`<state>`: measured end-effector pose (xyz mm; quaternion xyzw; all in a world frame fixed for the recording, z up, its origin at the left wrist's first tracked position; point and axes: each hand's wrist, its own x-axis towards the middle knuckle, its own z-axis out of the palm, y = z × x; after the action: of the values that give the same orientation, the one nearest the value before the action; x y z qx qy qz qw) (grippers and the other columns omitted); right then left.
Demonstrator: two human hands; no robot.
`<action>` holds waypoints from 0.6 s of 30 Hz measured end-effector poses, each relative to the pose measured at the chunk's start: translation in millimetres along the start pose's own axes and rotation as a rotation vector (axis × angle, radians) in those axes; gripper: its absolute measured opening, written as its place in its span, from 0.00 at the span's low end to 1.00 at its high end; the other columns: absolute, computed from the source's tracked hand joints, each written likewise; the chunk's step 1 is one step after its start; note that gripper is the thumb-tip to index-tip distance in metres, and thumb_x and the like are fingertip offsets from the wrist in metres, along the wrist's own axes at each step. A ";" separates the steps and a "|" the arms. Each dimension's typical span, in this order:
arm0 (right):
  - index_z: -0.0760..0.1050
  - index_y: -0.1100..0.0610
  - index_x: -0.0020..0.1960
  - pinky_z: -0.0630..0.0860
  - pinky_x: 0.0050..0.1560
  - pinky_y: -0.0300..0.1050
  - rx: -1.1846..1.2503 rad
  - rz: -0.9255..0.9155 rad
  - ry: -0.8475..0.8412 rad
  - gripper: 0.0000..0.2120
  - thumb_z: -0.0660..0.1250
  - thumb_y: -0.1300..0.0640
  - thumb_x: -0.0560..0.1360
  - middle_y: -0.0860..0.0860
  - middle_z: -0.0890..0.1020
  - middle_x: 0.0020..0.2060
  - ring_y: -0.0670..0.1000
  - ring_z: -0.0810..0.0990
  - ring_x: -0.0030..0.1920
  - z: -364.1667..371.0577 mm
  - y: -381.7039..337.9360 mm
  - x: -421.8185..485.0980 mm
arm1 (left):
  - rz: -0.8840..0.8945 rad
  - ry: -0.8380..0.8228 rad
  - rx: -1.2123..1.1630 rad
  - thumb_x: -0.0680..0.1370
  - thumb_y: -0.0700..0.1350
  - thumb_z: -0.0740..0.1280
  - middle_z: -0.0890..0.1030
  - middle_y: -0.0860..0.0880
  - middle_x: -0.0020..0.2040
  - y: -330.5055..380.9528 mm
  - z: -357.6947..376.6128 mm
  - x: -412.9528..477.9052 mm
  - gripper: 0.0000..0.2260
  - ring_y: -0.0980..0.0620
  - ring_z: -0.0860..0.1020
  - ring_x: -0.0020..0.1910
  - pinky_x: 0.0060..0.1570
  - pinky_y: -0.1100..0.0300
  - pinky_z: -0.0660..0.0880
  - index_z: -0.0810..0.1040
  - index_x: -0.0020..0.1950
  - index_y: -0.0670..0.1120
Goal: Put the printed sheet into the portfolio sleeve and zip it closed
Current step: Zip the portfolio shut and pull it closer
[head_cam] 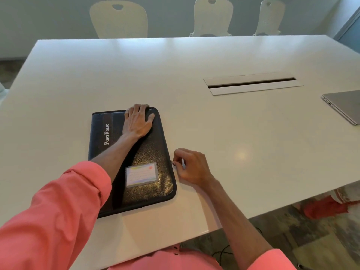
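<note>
My right hand (pixel 191 168) pinches the zipper pull (pixel 173 163) at the portfolio sleeve's (pixel 148 152) 3 o'clock edge, a narrow grip closed on the tab. My left hand (pixel 138 121) presses flat and open near the 12 o'clock corner, holding nothing. The sleeve lies flat on the white surface (pixel 214 133), long axis running 12 to 6. The printed sheet is not visible, presumably inside. A snag at the corner could bunch the fabric.

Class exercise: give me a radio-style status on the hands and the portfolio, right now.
Left hand flat on portfolio, far corner. Right hand pinching zipper pull on right edge. Printed sheet not visible. Nothing blocking; laptop well clear.
</note>
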<state>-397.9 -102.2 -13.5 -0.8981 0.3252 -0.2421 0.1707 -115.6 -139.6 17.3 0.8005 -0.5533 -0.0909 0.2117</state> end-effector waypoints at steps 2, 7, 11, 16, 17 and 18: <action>0.74 0.49 0.45 0.78 0.35 0.48 -0.018 0.021 0.022 0.07 0.72 0.54 0.76 0.42 0.80 0.39 0.46 0.75 0.36 0.7 -0.9 1.1 | 0.008 0.001 -0.006 0.87 0.56 0.62 0.70 0.41 0.76 -0.5 -0.5 -0.5 0.24 0.40 0.68 0.78 0.83 0.42 0.58 0.69 0.80 0.46; 0.75 0.50 0.48 0.80 0.37 0.50 -0.059 0.065 0.084 0.05 0.71 0.52 0.80 0.43 0.82 0.44 0.48 0.80 0.38 7.6 -5.2 16.8 | 0.016 0.014 -0.033 0.87 0.55 0.63 0.71 0.42 0.75 0.4 -3.1 -1.8 0.23 0.40 0.69 0.77 0.83 0.42 0.58 0.69 0.80 0.46; 0.77 0.49 0.50 0.82 0.39 0.52 -0.080 0.090 0.093 0.05 0.71 0.50 0.81 0.43 0.83 0.46 0.49 0.82 0.39 12.8 -2.3 32.9 | 0.018 0.012 -0.036 0.87 0.55 0.63 0.71 0.42 0.75 0.9 -3.4 -5.5 0.24 0.41 0.69 0.77 0.83 0.42 0.58 0.69 0.80 0.46; 0.77 0.48 0.50 0.80 0.38 0.50 -0.108 0.113 0.127 0.04 0.71 0.49 0.82 0.42 0.84 0.48 0.50 0.83 0.40 17.7 0.3 55.9 | 0.026 -0.021 -0.018 0.87 0.55 0.62 0.70 0.42 0.77 1.2 -4.8 -8.8 0.25 0.41 0.68 0.78 0.83 0.43 0.57 0.68 0.82 0.46; 0.77 0.48 0.50 0.80 0.37 0.49 -0.110 0.114 0.124 0.04 0.70 0.49 0.82 0.42 0.84 0.48 0.50 0.84 0.40 18.9 0.9 60.1 | 0.029 -0.029 -0.012 0.88 0.56 0.61 0.70 0.42 0.77 0.9 -5.3 -9.1 0.25 0.41 0.68 0.79 0.83 0.43 0.57 0.67 0.82 0.46; 0.77 0.48 0.51 0.80 0.37 0.49 -0.109 0.116 0.121 0.04 0.70 0.49 0.82 0.43 0.84 0.48 0.50 0.84 0.41 19.9 1.5 64.2 | 0.033 -0.036 -0.006 0.88 0.56 0.61 0.70 0.42 0.78 0.6 -5.9 -9.4 0.25 0.41 0.68 0.79 0.83 0.43 0.57 0.67 0.83 0.46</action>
<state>-344.7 -143.1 -9.8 -0.8693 0.3993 -0.2675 0.1152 -117.4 -129.7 22.1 0.7888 -0.5699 -0.1037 0.2057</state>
